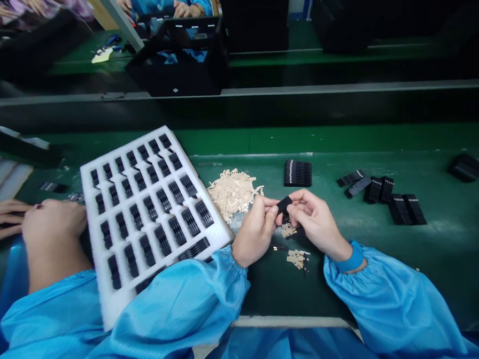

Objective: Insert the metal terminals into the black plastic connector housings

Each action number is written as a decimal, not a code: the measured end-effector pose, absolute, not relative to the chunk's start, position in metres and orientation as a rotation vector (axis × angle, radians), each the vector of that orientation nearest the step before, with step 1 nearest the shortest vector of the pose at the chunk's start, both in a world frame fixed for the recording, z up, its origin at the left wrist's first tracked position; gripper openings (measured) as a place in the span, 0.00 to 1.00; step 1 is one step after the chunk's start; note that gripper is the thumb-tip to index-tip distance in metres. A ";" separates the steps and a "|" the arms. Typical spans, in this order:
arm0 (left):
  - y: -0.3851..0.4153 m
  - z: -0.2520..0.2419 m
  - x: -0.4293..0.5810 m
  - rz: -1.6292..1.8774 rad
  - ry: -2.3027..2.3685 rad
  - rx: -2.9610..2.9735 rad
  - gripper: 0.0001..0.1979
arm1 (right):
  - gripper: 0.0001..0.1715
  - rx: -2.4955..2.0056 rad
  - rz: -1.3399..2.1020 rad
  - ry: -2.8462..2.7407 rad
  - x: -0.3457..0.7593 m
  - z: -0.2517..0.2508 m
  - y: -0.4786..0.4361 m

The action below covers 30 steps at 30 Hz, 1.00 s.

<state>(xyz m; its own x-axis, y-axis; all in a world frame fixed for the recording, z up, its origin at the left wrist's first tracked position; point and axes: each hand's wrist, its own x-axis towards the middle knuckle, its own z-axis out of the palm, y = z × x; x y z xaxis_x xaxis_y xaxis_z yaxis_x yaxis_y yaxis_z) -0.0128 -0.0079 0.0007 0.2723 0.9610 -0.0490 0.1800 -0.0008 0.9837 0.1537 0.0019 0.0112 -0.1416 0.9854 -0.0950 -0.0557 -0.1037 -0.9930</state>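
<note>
My left hand (257,230) and my right hand (316,220) meet over the green bench, both pinching one small black plastic part (284,204). Fingers cover some of that part. Just below them lie a few flat metal pieces (289,230), with another small group of metal pieces (298,258) nearer to me. A pile of loose beige metal pieces (233,192) spreads to the left of my left hand. Past my hands stands a block of black slotted parts (298,173). Under my left forearm, a white foam tray (107,296) holds rows of black parts.
More black parts (379,189) lie to the right, and another black block (466,167) sits far right. A co-worker's hands (32,219) are at the tray's left side. Across the raised rail (268,92) another person works behind a black bin (181,64).
</note>
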 end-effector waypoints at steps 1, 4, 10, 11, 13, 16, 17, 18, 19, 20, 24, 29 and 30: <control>-0.008 0.000 -0.013 0.888 1.142 1.444 0.10 | 0.11 -1.161 1.414 -1.216 0.153 0.011 0.002; -0.009 -0.001 -0.013 0.876 1.159 1.456 0.10 | 0.11 -1.142 1.438 -1.214 0.152 0.008 0.002; -0.006 -0.001 -0.014 0.879 1.142 1.395 0.11 | 0.15 -1.131 1.437 -1.274 0.151 0.005 0.001; -0.006 0.000 -0.014 0.875 1.138 1.386 0.11 | 0.15 -1.125 1.431 -1.282 0.152 0.005 0.001; -0.006 0.002 -0.014 0.852 1.119 1.373 0.10 | 0.14 -1.111 1.464 -1.281 0.154 0.006 0.002; -0.004 0.004 -0.011 0.815 1.065 1.293 0.12 | 0.12 -1.148 1.553 -1.235 0.159 0.008 0.005; -0.003 0.005 -0.010 0.819 1.061 1.248 0.12 | 0.12 -1.165 1.540 -1.181 0.161 0.008 0.007; -0.002 0.005 -0.010 0.833 1.069 1.203 0.13 | 0.11 -1.171 1.490 -1.104 0.164 0.008 0.010; -0.001 0.006 -0.009 0.853 1.089 1.164 0.14 | 0.11 -1.166 1.417 -1.018 0.166 0.008 0.012; 0.001 0.006 -0.009 0.877 1.114 1.134 0.14 | 0.12 -1.150 1.328 -0.924 0.169 0.008 0.015; 0.004 0.007 -0.009 0.912 1.146 1.108 0.14 | 0.19 -1.273 1.155 -0.924 0.176 0.003 0.022; 0.000 0.006 -0.009 0.874 1.104 1.163 0.14 | 0.08 -1.505 0.415 -1.544 0.189 -0.009 0.032; 0.000 0.006 -0.009 0.871 1.102 1.169 0.14 | 0.06 -1.499 0.301 -1.683 0.192 -0.011 0.035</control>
